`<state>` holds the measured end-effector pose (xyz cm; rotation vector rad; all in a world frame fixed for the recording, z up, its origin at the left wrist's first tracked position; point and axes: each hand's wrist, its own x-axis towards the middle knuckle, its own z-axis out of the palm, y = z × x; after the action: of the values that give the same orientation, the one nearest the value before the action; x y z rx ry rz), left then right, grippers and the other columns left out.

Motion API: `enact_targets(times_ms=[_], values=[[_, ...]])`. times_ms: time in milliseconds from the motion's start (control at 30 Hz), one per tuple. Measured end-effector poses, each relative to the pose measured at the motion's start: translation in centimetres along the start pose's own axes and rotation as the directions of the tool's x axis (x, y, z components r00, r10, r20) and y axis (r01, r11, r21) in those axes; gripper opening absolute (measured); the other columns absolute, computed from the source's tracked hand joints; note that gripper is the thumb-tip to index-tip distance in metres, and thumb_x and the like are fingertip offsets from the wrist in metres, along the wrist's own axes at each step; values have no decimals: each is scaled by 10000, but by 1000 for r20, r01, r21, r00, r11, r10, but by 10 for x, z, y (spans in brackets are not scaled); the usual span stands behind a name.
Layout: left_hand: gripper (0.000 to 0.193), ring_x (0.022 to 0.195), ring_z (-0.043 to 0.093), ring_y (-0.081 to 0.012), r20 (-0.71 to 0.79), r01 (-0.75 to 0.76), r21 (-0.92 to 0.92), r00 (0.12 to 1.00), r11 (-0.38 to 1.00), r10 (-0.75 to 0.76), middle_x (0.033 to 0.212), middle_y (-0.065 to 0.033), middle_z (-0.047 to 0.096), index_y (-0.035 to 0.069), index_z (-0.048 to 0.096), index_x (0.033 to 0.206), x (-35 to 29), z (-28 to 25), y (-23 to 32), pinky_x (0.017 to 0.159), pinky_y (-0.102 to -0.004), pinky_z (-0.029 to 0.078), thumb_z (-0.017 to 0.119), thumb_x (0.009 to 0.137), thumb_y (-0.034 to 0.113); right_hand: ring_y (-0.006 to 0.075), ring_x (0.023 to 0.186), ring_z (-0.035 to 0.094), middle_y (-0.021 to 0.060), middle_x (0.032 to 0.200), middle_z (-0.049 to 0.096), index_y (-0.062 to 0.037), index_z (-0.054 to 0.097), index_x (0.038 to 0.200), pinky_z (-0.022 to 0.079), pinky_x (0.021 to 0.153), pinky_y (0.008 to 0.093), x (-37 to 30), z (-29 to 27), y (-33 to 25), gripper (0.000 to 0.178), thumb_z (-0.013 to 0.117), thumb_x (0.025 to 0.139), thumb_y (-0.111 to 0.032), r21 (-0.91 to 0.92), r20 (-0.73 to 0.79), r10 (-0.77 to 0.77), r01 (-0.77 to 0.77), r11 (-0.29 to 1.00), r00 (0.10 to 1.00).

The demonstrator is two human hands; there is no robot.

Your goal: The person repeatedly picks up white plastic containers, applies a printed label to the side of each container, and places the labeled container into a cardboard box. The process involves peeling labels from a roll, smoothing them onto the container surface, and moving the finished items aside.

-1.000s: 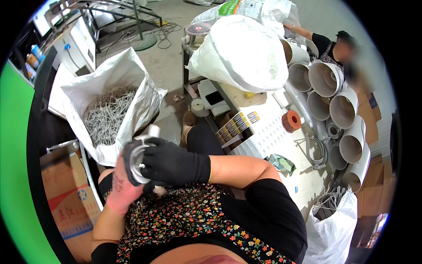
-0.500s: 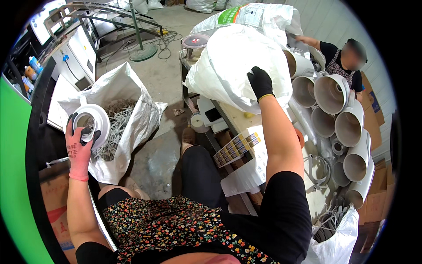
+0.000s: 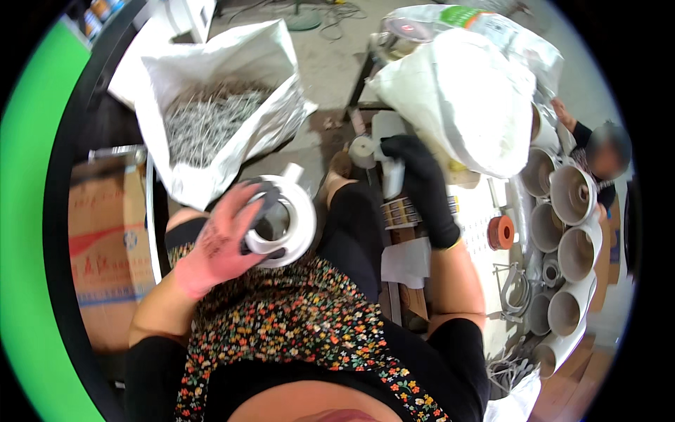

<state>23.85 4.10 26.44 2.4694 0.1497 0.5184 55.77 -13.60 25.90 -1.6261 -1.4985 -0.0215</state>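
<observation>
My left hand point(image 3: 223, 235), in a pink glove with dark fingertips, grips a white plastic pipe fitting point(image 3: 304, 224). This ring-shaped piece has a wide collar and a short side stub, and it is held above my lap with its round opening facing up. My right hand point(image 3: 427, 193), in a black glove, hovers beside the worktable's near-left edge, apart from the big white sack point(image 3: 485, 105). Its fingers point forward and left but blur into dark shapes, so whether anything is in them cannot be made out.
An open white sack point(image 3: 295, 116) of grey-white plastic strips stands ahead on the left. Cardboard boxes point(image 3: 105, 246) sit at my left. On the worktable point(image 3: 485, 281) lie an orange-brown roll point(image 3: 500, 232) and several stacked grey pipe fittings point(image 3: 578, 253). A co-worker point(image 3: 598, 158) is behind them.
My left hand has brought the fitting from over the strip sack back toward my lap. My right hand has left the big white sack and drawn nearer. The view has shifted.
</observation>
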Motion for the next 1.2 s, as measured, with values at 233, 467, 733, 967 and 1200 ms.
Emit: enact_targets(times_ms=[233, 467, 733, 967, 1200], values=[[857, 1228, 503, -289, -30, 148, -267, 986, 952, -162, 1296, -178, 511, -24, 376, 1360, -31, 16, 25, 1017, -374, 398, 830, 655, 149, 327, 1005, 600, 174, 1112, 595, 10, 610, 1115, 491, 848, 371, -27, 102, -124, 303, 629, 816, -36, 289, 110, 12, -44, 956, 994], [723, 1184, 483, -393, -116, -30, -213, 993, 977, 6, 1261, -195, 513, -19, 449, 1281, -37, 23, 26, 1051, -458, 361, 787, 709, 266, 294, 950, 609, 157, 1044, 601, -3, 625, 1039, 506, 780, 356, -57, 93, -138, 286, 704, 766, -32, 110, 158, 53, -71, 991, 986], [836, 1226, 447, -387, 0, -125, -147, 992, 981, 126, 1312, -184, 476, 4, 392, 1348, -24, 41, 24, 1061, -469, 336, 796, 667, 269, 333, 848, 616, 164, 966, 599, -7, 587, 953, 522, 701, 405, -51, 67, -168, 232, 683, 787, -138, 120, 422, -149, 108, 987, 894], [887, 1258, 413, -379, 112, -116, -196, 984, 974, 140, 1348, -167, 453, 32, 376, 1384, -26, 52, 26, 1080, -460, 321, 810, 659, 301, 343, 840, 611, 164, 964, 594, 3, 586, 949, 517, 714, 404, -60, 55, -163, 220, 667, 775, -106, 161, 549, -117, 32, 986, 828], [801, 1235, 442, -380, 86, -114, -185, 988, 976, 131, 1305, -164, 494, 27, 457, 1312, -23, 57, 31, 1048, -467, 354, 812, 660, 329, 327, 826, 616, 132, 900, 585, -11, 595, 938, 517, 671, 404, -61, 53, -164, 225, 657, 731, -74, 122, 503, -56, -7, 993, 862]])
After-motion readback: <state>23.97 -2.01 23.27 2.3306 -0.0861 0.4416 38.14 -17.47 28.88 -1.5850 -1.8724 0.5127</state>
